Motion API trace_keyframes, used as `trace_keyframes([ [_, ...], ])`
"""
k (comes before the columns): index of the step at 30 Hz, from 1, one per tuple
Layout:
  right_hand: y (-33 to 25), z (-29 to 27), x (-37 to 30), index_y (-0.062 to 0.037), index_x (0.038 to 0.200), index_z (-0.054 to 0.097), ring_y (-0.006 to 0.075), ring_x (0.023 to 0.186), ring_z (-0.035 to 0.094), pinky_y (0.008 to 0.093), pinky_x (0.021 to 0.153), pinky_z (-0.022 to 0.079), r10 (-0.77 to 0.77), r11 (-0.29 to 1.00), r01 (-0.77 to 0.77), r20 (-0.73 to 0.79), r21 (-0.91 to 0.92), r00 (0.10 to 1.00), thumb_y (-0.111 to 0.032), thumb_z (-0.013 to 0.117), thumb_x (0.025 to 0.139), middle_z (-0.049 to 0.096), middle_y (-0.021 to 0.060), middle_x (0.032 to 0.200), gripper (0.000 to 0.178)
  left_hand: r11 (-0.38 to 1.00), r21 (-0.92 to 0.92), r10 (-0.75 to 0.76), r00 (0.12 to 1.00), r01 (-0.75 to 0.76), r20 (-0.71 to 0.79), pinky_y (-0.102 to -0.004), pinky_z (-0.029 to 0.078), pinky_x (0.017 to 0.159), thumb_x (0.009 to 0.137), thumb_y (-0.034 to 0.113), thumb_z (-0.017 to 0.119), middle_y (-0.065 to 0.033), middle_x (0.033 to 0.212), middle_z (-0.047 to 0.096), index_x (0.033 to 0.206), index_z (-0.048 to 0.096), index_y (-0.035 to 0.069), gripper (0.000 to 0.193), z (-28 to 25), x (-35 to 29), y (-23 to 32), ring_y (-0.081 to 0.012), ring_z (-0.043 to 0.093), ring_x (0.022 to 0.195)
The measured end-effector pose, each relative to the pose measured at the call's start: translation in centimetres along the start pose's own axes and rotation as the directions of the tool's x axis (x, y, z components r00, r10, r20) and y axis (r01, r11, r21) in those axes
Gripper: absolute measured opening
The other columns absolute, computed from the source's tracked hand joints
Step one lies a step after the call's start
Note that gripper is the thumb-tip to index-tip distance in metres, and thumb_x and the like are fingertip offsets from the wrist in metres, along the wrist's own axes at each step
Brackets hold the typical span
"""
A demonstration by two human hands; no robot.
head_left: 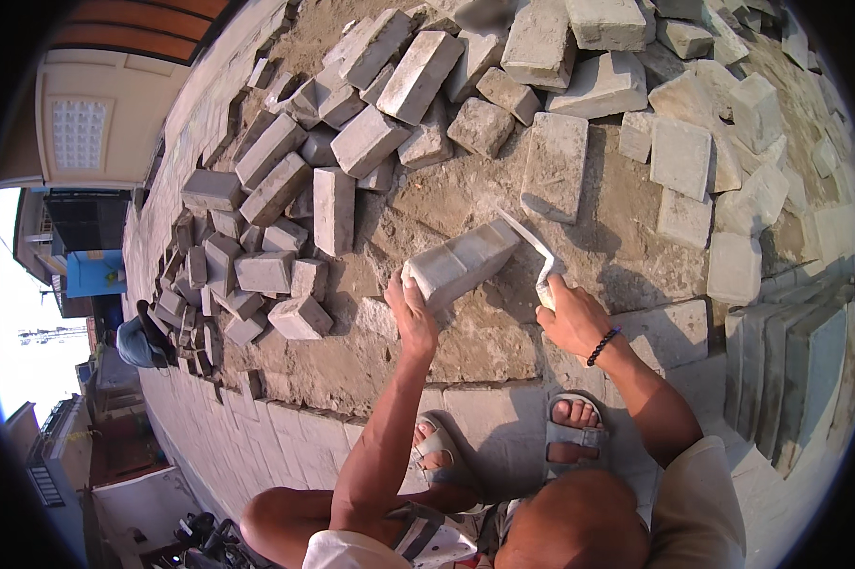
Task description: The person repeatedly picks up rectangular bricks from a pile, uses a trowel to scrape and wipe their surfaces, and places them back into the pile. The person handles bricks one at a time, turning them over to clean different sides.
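My left hand grips the near end of a grey concrete paving block, thumb on top and fingers down its side. The block sits tilted above the sandy ground. In my right hand is a trowel, its handle mostly hidden in the closed fingers. The trowel's thin blade appears edge-on, against or very close to the block's far end; I cannot tell whether they touch. Sandy soil lies bare beneath both hands.
Loose paving blocks lie heaped ahead and to the left. Several grey slabs lean together at the right. Laid paving runs under my sandalled feet. Another person bends down at the far left.
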State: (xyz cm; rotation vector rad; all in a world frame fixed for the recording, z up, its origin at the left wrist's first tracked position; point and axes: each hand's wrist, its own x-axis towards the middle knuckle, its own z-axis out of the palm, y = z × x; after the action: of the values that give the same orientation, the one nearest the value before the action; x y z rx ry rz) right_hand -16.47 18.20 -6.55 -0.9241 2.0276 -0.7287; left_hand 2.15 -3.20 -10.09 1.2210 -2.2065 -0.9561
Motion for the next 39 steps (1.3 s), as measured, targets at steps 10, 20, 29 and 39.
trace_keyframes([
  [10,0.1,0.5,1.4,0.0049,0.116,0.047,0.0473,0.096,0.063,0.055,0.084,0.048,0.147,0.989,-0.146,0.029,-0.022,0.989,-0.023,0.062,0.087,0.064,0.034,0.098,0.043,0.998,-0.056,-0.009,1.0,0.008,-0.027,-0.0443,0.032,0.105,0.107,0.042,0.033,-0.0258,0.129,0.04,0.139,0.037,-0.006,0.058,0.0,0.3,0.6,-0.0358,0.042,0.119],
  [20,1.2,1.4,2.8,0.0079,0.1,0.052,0.048,0.085,0.066,0.0525,0.077,0.054,0.02,0.997,-0.026,-0.083,-0.074,0.996,-0.014,0.056,0.086,0.065,0.0343,0.086,0.026,0.994,0.101,0.027,0.998,-0.034,0.065,-0.0437,0.033,0.106,0.106,0.043,0.035,-0.0242,0.127,0.047,0.139,0.041,-0.003,0.057,-0.5,0.7,0.8,-0.035,0.043,0.122],
  [29,0.3,3.2,-0.9,0.0068,0.112,0.047,0.0486,0.087,0.065,0.0537,0.079,0.053,0.041,0.998,-0.038,0.068,-0.046,0.997,-0.02,0.059,0.086,0.066,0.0339,0.089,0.039,0.956,-0.214,-0.113,0.927,0.199,0.357,-0.0359,0.039,0.103,0.104,0.041,0.038,-0.0147,0.126,0.052,0.138,0.044,0.001,0.053,-3.8,1.7,6.2,-0.0241,0.048,0.12],
  [39,2.1,1.6,-1.4,0.0019,0.119,0.05,0.0501,0.093,0.062,0.0535,0.082,0.049,0.183,0.966,-0.174,-0.034,0.194,0.982,-0.025,0.061,0.087,0.065,0.0327,0.096,0.043,0.891,0.434,-0.098,0.88,-0.131,0.466,-0.0431,0.053,0.086,0.069,0.03,0.084,-0.0274,0.106,0.067,0.125,0.048,-0.007,0.077,-4.6,3.3,8.4,-0.0394,0.067,0.099],
])
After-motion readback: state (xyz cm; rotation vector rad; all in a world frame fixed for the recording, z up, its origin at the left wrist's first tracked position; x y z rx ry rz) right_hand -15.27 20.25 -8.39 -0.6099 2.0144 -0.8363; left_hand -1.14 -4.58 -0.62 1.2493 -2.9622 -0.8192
